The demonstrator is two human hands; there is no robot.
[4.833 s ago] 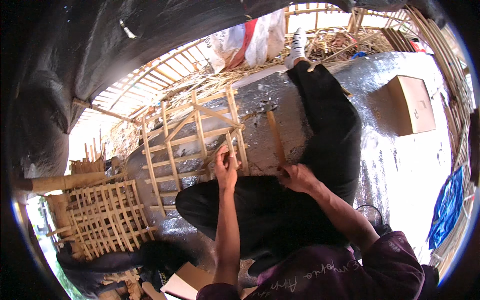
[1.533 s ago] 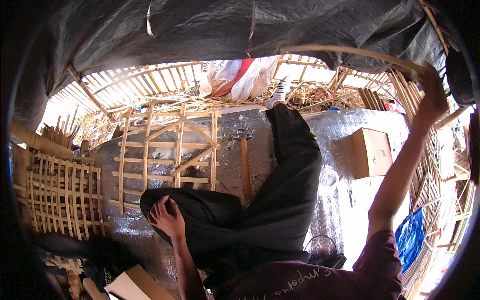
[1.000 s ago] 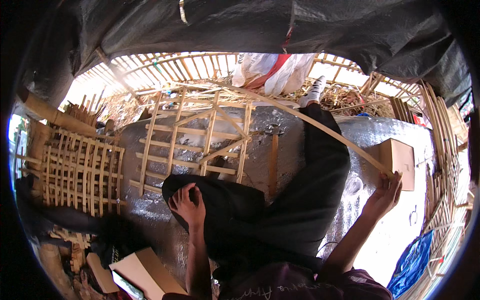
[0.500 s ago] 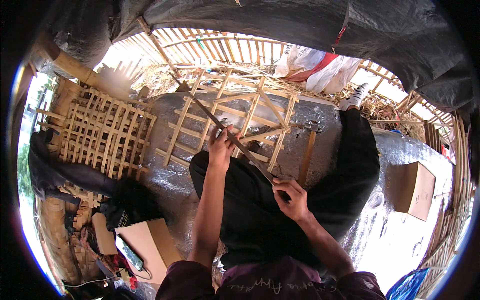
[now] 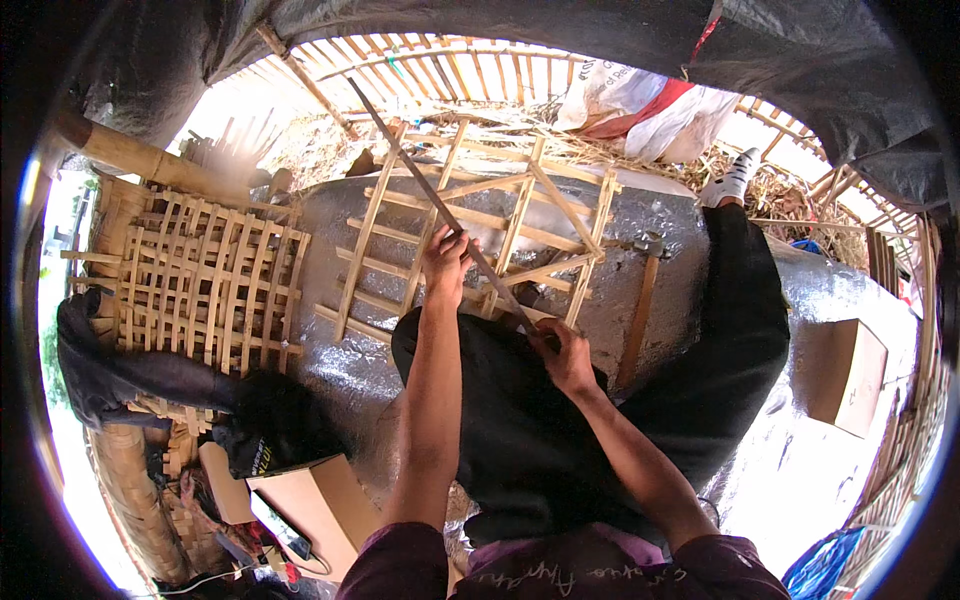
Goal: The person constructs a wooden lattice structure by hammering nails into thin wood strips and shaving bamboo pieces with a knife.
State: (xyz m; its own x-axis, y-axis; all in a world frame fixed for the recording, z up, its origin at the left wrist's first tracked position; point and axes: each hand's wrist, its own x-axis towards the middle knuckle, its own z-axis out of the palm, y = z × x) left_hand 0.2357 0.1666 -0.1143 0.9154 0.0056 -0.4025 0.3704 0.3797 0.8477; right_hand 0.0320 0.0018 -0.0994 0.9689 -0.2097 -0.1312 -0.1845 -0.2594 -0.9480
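Slantwise across my lap runs a long, narrow dark-brown strip (image 5: 400, 150), its material unclear. My left hand (image 5: 447, 262) is closed around its middle part. Near its lower end, my right hand (image 5: 562, 352) pinches it between thumb and fingers. Beyond my knees lies a lattice frame of pale bamboo slats (image 5: 515, 225), with a diagonal brace on its right side. The strip's upper part passes over the frame's left side. A hammer (image 5: 638, 315) with a wooden handle rests on the silvery ground sheet, right of the frame.
A denser woven bamboo panel (image 5: 215, 275) lies at the left, with dark cloth (image 5: 150, 345) over its near edge. A cardboard box (image 5: 325, 510) with a phone (image 5: 280, 525) sits near left. Another box (image 5: 848, 378) stands at right. White sacks (image 5: 645, 110) and straw lie behind the frame.
The strip has shifted up and away, its far end now reaching higher past the frame. My right hand has moved up and slightly left along with it. The view has tilted a little.
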